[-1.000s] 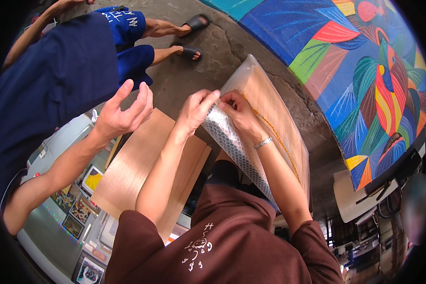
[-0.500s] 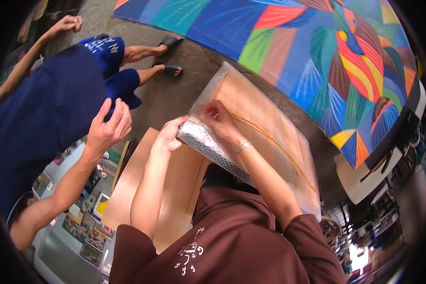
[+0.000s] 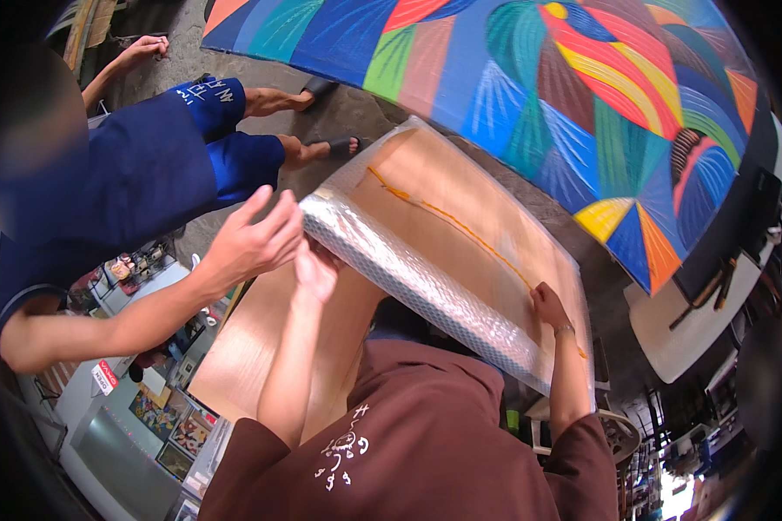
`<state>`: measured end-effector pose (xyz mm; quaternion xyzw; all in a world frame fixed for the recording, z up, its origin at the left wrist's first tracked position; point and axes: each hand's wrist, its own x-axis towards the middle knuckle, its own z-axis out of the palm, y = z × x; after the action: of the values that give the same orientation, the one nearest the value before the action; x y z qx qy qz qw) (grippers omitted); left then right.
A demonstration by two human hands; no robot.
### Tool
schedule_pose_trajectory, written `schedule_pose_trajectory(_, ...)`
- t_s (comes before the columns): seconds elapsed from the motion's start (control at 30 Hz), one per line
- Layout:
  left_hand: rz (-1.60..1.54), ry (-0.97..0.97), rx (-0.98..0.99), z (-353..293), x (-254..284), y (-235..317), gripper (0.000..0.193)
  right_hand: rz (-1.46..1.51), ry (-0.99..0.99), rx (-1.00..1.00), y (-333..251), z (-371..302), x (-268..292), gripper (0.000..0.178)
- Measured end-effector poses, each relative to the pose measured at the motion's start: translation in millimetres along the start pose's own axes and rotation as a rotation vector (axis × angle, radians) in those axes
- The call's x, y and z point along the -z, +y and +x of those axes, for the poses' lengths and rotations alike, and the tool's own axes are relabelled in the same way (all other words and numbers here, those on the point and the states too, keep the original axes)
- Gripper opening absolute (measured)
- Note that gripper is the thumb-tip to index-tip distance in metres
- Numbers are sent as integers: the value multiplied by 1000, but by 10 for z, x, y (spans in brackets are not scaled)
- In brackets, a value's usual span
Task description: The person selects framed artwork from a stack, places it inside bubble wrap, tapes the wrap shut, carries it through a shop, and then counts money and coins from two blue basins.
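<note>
A flat wooden panel (image 3: 460,187) in clear bubble wrap lies tilted in front of me, its near long edge showing as a shiny silvery wrapped side (image 3: 408,265). My left hand (image 3: 317,271) grips its left corner from below, the fingers partly hidden behind the edge. An orange cord (image 3: 469,233) runs lengthwise over the panel's face. Toward the cord's right end, my right hand (image 3: 549,308) is closed on it. Close above my left hand, a co-worker's open hand (image 3: 265,230) reaches in near the same corner.
The co-worker (image 3: 148,182) in dark blue stands at the left. A large colourful painting (image 3: 495,95) spans the far side. Below my left forearm is a bare wooden board (image 3: 261,347). A white chair (image 3: 691,321) stands at the right, and framed pictures (image 3: 191,430) lie at lower left.
My right hand has moved from the panel's left end along the cord to its right end. The co-worker has come closer, the hand now beside my left hand.
</note>
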<state>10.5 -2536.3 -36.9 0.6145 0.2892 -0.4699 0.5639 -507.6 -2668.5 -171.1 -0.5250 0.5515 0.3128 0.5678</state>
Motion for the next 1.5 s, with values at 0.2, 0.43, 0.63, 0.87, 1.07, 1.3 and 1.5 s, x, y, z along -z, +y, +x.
schedule_pose_trajectory(0.2,378,-244,178,-1135,-136,-1552,68,137,99,374,-145,-1401,-2,30)
schedule_pose_trajectory(0.43,762,-491,178,-1425,-1154,-1933,64,102,259,304,-337,-1367,-81,45)
schedule_pose_trajectory(0.63,576,-475,10,-1755,-1484,-2073,61,70,271,379,-510,-1572,-145,41)
schedule_pose_trajectory(0.87,339,-299,-195,-1917,-768,-2000,57,207,238,428,-1233,-2147,-368,37)
schedule_pose_trajectory(1.07,169,-111,-514,-1587,-340,-1140,54,68,261,599,-1880,-2577,-453,38)
schedule_pose_trajectory(1.3,49,-144,-443,-2079,-166,-1032,58,-65,101,802,-2809,-2464,-646,59)
schedule_pose_trajectory(1.5,-208,-332,-372,-2522,177,-738,66,11,-109,803,-3680,-2006,-1120,54)
